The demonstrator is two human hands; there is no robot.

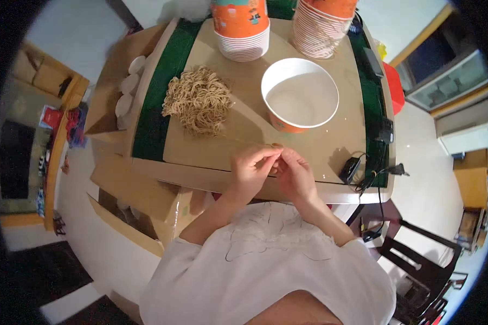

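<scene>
My left hand [250, 169] and my right hand [295, 174] meet at the near edge of the table, thumbs and fingertips pinched together. Whatever is between the fingertips is too small to make out. A faint thin line seems to run from the left hand toward a tangled pile of tan strands [198, 102], which lies on the cardboard sheet to the far left of the hands. Beyond the right hand stands a large paper bucket [300, 100], white inside and orange outside, upright and open at the top.
Two stacks of nested orange paper buckets, a left one [244, 32] and a right one [322, 30], stand at the back. A black power adapter [351, 169] with its cable lies at the right edge. Open cardboard boxes [141, 200] stand left of the table; a dark chair [420, 254] is at right.
</scene>
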